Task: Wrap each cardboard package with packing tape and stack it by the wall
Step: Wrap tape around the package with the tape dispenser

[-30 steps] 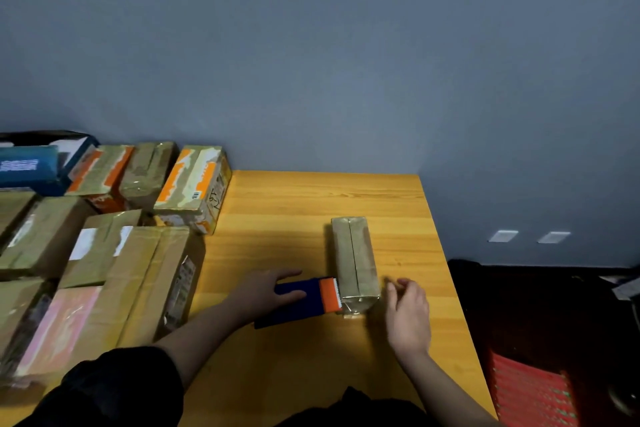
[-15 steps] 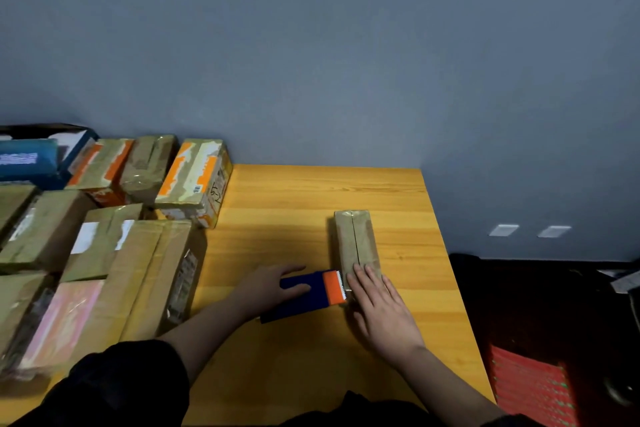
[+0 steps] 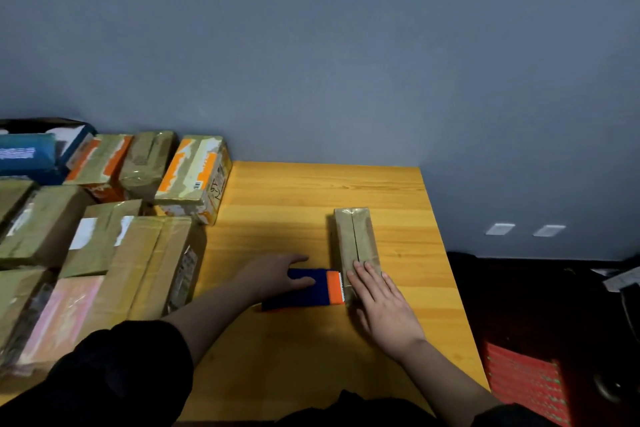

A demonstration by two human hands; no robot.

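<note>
the package [image 3: 356, 239] runs lengthwise away toward the wall, right hand [image 3: 384, 305] flat and open on its near end, left hand [image 3: 277, 274] resting loosely on the tape dispenser [image 3: 304, 289] just beside it

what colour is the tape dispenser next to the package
Dark blue with an orange front end, on the tape dispenser, in the head view.

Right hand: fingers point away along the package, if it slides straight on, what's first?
Nothing but the narrow tape-wrapped cardboard package the right hand already lies on. Beyond its far end comes bare wooden table, then the grey-blue wall. The way looks free.
</note>
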